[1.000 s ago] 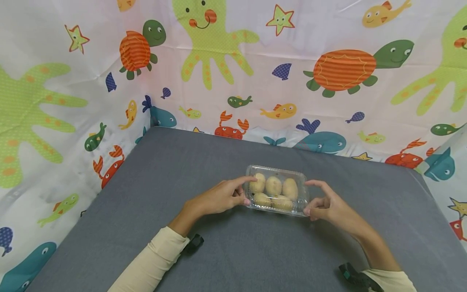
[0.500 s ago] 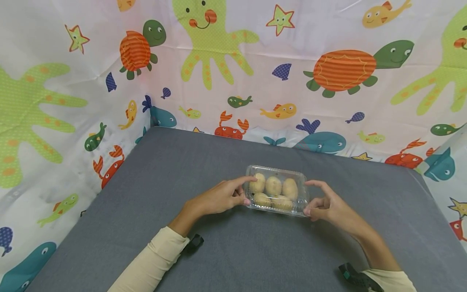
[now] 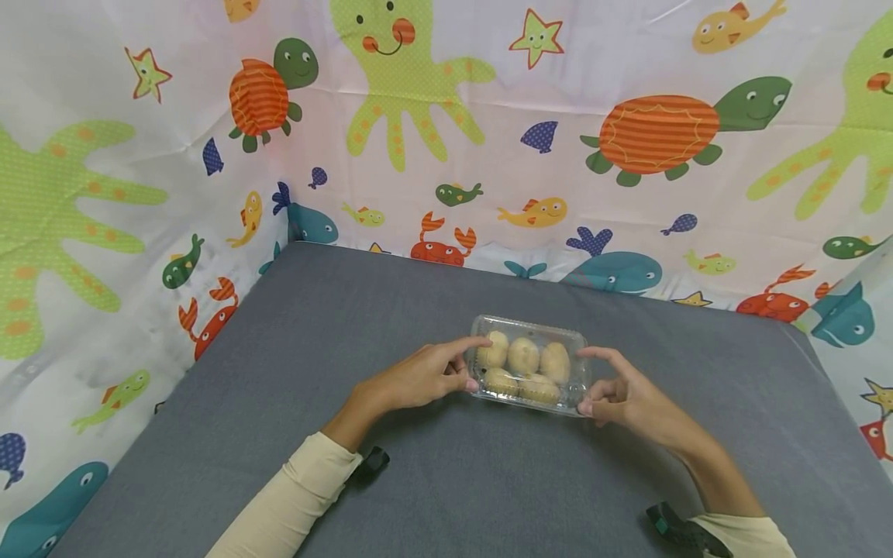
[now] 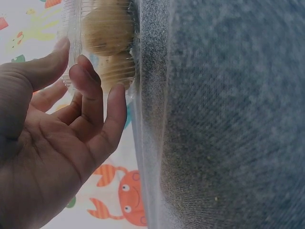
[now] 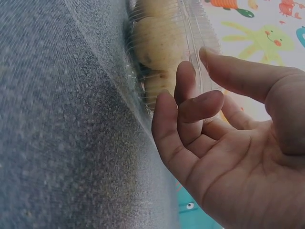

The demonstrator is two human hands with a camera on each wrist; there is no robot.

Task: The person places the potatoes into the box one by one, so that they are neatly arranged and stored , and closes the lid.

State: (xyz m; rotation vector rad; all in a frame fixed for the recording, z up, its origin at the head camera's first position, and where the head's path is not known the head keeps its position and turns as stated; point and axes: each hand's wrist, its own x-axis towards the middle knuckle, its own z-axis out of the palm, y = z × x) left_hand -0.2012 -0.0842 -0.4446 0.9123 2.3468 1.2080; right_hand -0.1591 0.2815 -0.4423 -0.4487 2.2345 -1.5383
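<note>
A clear plastic clamshell box (image 3: pixel 530 325) lies on the grey cloth with several small potatoes (image 3: pixel 523 356) inside, its lid down. At its left end my left hand (image 3: pixel 425 378) pinches the rim, thumb at the near corner and index finger reaching over the lid. My right hand (image 3: pixel 631 399) pinches the right near corner, its index finger extended along the right end. Both wrist views show the thumb at the rim and the other fingers bent beside the ribbed wall. Potatoes (image 4: pixel 107 31) show through that wall in the left wrist view.
Grey cloth (image 3: pixel 293 434) covers the table surface. A curtain printed with sea animals (image 3: pixel 446 101) stands along the back and both sides. A dark wrist device (image 3: pixel 373 463) is strapped at the left sleeve, and another dark wrist device (image 3: pixel 673 527) at the right.
My right hand has shifted very slightly left, its index finger now over the box's right edge. The left hand and the box look almost unmoved.
</note>
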